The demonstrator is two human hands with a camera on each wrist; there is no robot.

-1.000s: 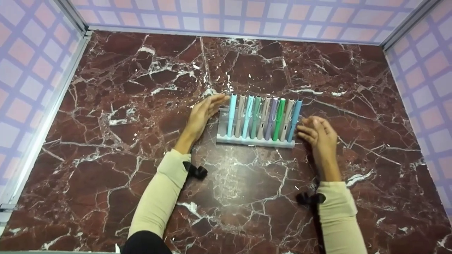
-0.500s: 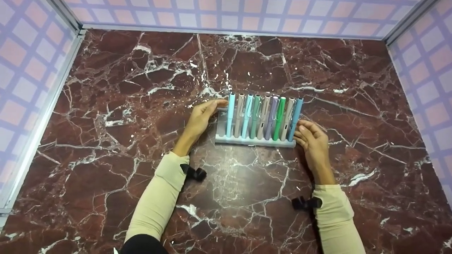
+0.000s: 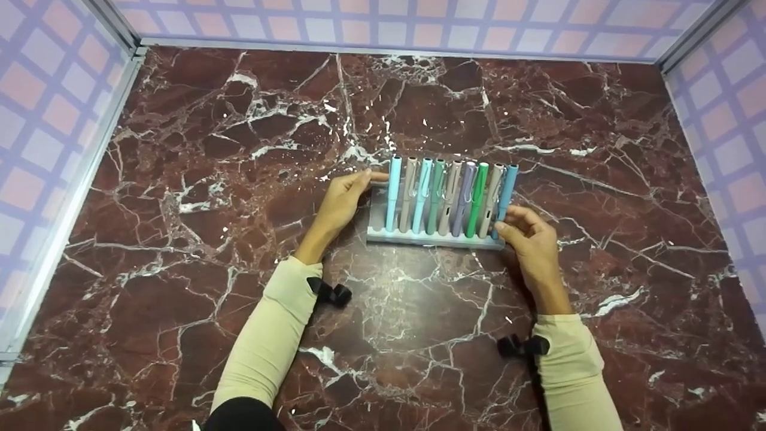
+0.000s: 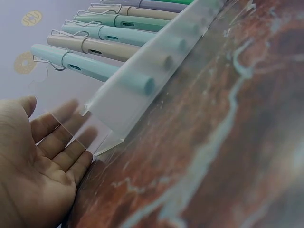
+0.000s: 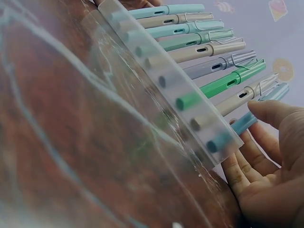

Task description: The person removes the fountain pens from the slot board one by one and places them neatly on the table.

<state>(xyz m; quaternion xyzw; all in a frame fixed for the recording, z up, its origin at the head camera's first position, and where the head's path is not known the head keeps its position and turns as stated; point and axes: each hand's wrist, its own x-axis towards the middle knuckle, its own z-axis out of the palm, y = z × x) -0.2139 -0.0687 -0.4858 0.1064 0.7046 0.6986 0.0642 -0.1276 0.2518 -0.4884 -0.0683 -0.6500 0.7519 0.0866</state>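
Right hand (image 3: pixel 534 245) has come in: half a second ago the thumb was off to the right of the dark blue pen (image 3: pixel 509 182), now it's over the lower barrel. Looks like a pinch to me, thumb in front, fingers curled behind, though I can't see the back contact fully. Left hand (image 3: pixel 340 200) is loose, fingers nearly straight behind the clear rack (image 3: pixel 419 241) at its left end, thumb clear, no real grip. Rack's around the middle of the table (image 3: pixel 419 299), that pen at its right end. I'd pinch lightly and guide the pen along its own lean so it doesn't knock the beige pen (image 3: pixel 493 191) just left, with the left fingers bracing the rack against sliding.
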